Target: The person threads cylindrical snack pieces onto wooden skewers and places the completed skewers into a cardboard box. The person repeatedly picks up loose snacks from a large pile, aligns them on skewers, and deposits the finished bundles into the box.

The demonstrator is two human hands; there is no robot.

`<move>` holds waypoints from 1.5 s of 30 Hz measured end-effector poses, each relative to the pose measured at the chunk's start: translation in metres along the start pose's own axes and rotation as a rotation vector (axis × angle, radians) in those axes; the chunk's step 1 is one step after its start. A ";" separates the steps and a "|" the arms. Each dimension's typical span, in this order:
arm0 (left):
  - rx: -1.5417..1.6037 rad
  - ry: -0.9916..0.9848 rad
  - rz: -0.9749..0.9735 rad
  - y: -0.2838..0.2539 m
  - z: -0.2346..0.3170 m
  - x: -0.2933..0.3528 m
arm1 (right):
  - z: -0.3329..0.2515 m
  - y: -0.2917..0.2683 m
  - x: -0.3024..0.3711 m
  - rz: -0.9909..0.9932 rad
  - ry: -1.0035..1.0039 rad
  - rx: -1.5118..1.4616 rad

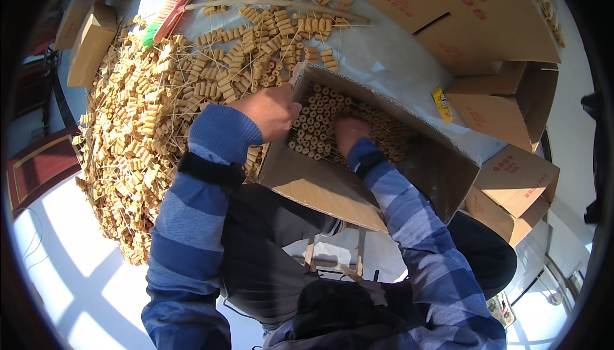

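Note:
An open cardboard box (332, 196) stands tilted in front of me, over my legs. Inside it, tan ribbed rolls on thin sticks (313, 123) are packed with their round, holed ends showing on the left side. My left hand (272, 111) is closed at the box's left rim, its fingers curled over the edge. Down in the box, my right hand (350, 134) rests among the sticks and rolls; its fingertips are hidden. To the left, a large heap of the same stick-mounted rolls (147, 126) reaches up against the box.
A broom head (171, 14) with green and red bristles lies on the heap, its wooden handle stretching right across loose rolls. Cardboard boxes (464, 14) stand at the far right, with another box (515, 177) nearer. A yellow packet (442, 105) lies beside my box.

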State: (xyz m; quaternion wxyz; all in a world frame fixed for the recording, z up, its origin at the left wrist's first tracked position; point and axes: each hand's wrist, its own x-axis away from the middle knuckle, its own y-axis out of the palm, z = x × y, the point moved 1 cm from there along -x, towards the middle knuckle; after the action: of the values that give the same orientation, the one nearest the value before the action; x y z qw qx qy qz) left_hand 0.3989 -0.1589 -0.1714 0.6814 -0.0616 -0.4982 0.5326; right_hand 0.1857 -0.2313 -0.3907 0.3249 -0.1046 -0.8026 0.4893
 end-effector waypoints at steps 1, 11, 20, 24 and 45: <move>0.016 -0.012 0.012 0.000 -0.001 0.000 | 0.005 -0.003 0.001 -0.049 -0.017 0.017; -0.123 0.152 0.013 0.006 -0.005 -0.001 | 0.050 0.025 -0.025 0.180 0.239 -0.719; -0.578 0.431 0.046 0.012 -0.018 -0.011 | 0.030 0.006 -0.032 0.195 0.184 -0.297; -0.774 0.512 0.005 0.013 -0.021 -0.010 | 0.017 -0.021 -0.025 0.162 0.211 -0.276; -0.856 0.487 -0.220 0.005 -0.011 -0.015 | -0.017 -0.025 0.015 -0.838 0.287 -0.362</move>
State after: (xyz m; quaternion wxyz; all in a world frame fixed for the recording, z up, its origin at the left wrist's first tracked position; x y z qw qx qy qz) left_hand 0.4053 -0.1635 -0.1893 0.7435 -0.4054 -0.5020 0.1756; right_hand 0.1889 -0.2247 -0.3578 0.5783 0.1068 -0.7949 0.1492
